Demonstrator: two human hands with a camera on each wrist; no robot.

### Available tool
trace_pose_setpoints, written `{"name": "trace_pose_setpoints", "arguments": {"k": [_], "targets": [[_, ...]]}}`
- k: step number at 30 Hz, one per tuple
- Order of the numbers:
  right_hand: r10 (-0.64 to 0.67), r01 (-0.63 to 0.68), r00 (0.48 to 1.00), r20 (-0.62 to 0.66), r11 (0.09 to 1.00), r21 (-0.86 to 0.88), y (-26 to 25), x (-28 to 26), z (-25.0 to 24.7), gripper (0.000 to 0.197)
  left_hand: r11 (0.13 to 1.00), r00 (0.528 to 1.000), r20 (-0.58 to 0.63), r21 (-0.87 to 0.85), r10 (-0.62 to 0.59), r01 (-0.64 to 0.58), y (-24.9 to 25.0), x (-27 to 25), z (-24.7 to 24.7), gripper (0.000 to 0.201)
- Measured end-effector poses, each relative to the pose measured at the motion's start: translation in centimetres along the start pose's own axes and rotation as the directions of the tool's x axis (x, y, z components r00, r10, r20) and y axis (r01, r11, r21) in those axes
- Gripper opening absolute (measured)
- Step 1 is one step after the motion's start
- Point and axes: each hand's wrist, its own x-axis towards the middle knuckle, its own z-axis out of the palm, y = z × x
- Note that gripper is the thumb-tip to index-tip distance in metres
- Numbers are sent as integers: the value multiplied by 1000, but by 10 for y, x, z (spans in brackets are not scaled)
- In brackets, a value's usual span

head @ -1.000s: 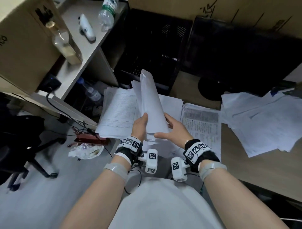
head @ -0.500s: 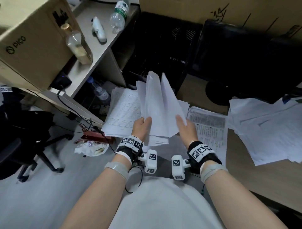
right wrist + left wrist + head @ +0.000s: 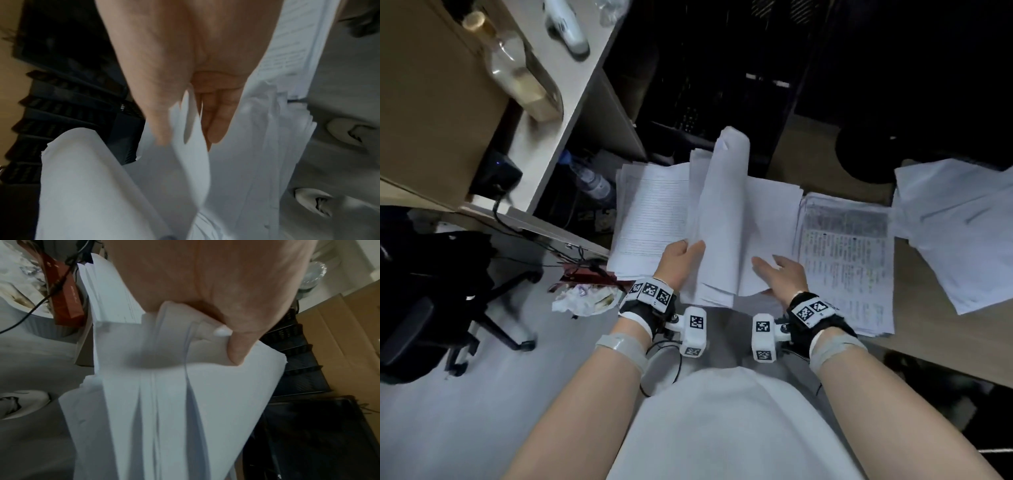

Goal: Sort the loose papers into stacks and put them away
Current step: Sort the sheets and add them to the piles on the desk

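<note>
1. Papers [image 3: 717, 219] in a white sheaf stand nearly upright at the picture's centre, held off the near edge of the counter [image 3: 941, 346], their top ends curling over toward 12 o'clock.
2. At 7 o'clock of the sheaf, the left hand [image 3: 678, 262] clamps its lower left edge; the left wrist view shows the thumb [image 3: 236, 345] pressed on top of the fanned sheets, with the other fingers hidden beneath.
3. At 5 o'clock of the sheaf, the right hand [image 3: 784, 275] lies with fingers straight and apart on a loose sheet [image 3: 767, 236]; the right wrist view shows one sheet passing between thumb and fingers [image 3: 216, 120], and I cannot tell whether it is pinched.
4. Under that hand a flat white stack [image 3: 774, 198] rests on the counter.
5. Toward 9 o'clock of the sheaf lies a stack of lined pages [image 3: 650, 219].
6. Toward 3 o'clock lies a densely printed stack [image 3: 846, 260], and farther that way a spread pile of white sheets [image 3: 962, 233].
7. Toward 12 o'clock, behind the stacks, stand dark trays [image 3: 715, 89].
</note>
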Motion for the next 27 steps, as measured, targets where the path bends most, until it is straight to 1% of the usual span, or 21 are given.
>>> {"name": "trace_pose_setpoints", "arguments": {"k": [1, 3, 4, 5, 6, 7, 9, 10, 12, 13, 14, 16, 17, 18, 19, 20, 21, 22, 24, 26, 27], "targets": [[-14, 13, 1000, -18, 998, -59, -1, -1, 2, 55, 1000, 1000, 24, -18, -20, 20, -4, 5, -2, 23], [1, -16, 993, -122, 993, -120, 0, 1, 3, 25, 999, 998, 32, -17, -49, 50, -8, 12, -5, 27], [47, -69, 985, -168, 989, -132, 3, 3, 1, 26, 999, 999, 9, 1, -50, 50, -12, 18, -7, 26], [60, -92, 974, -220, 986, -137, 4, 3, 0, 30, 999, 999, -17, 22, -44, 45, -13, 22, -10, 24], [110, -143, 965, -240, 981, -128, 7, 4, -1, 23, 999, 998, -43, 34, -42, 43, -12, 24, -13, 25], [119, -161, 959, -259, 976, -146, 9, 3, -1, 14, 998, 997, -65, 44, -41, 44, -12, 28, -17, 28], [179, -232, 946, -270, 956, -178, 16, 6, 3, 47, 998, 998, -58, 63, -16, 20, -8, 34, -21, 32], [198, -247, 945, -262, 954, -170, 15, 5, 6, 56, 997, 999, -51, 77, 1, 3, -8, 37, -23, 34], [195, -234, 948, -252, 963, -136, 11, 4, 12, 57, 995, 999, -39, 93, 21, -17, -5, 41, -24, 39], [179, -213, 949, -258, 971, -108, 9, 4, 16, 61, 996, 999, -31, 85, 21, -18, -4, 42, -25, 40], [156, -193, 947, -279, 975, -109, 6, 2, 19, 69, 997, 999, -20, 72, 25, -23, -5, 43, -24, 38], [25, -88, 947, -319, 979, -185, -2, -2, 20, 83, 998, 1000, 8, 50, 24, -24, -5, 43, -21, 33], [-60, 5, 958, -280, 982, -191, -6, -4, 21, 81, 999, 999, 25, 32, 27, -28, -6, 41, -19, 32], [-118, 96, 976, -184, 987, -125, -14, -5, 23, 75, 999, 999, 45, 14, 31, -32, -5, 39, -16, 33], [-132, 132, 990, -49, 991, -6, -25, -8, 25, 69, 999, 997, 64, -8, 34, -33, -2, 36, -13, 35], [-121, 111, 989, 88, 987, 114, -36, -11, 28, 66, 998, 994, 92, -35, 51, -48, 0, 33, -8, 34], [-121, 84, 978, 172, 975, 205, -45, -14, 31, 66, 996, 990, 118, -53, 75, -69, 3, 31, -2, 32], [-136, 80, 970, 201, 961, 265, -53, -16, 32, 66, 994, 985, 140, -64, 98, -89, 8, 29, 4, 31], [-193, 131, 963, 188, 945, 299, -64, -18, 29, 61, 988, 975, 173, -89, 136, -122, 16, 26, 13, 35], [-236, 169, 950, 206, 940, 296, -65, -19, 20, 46, 987, 971, 191, -94, 143, -126, 24, 21, 20, 34], [-250, 179, 942, 222, 939, 294, -65, -19, 15, 41, 987, 971, 191, -94, 143, -127, 28, 18, 24, 39]]}}
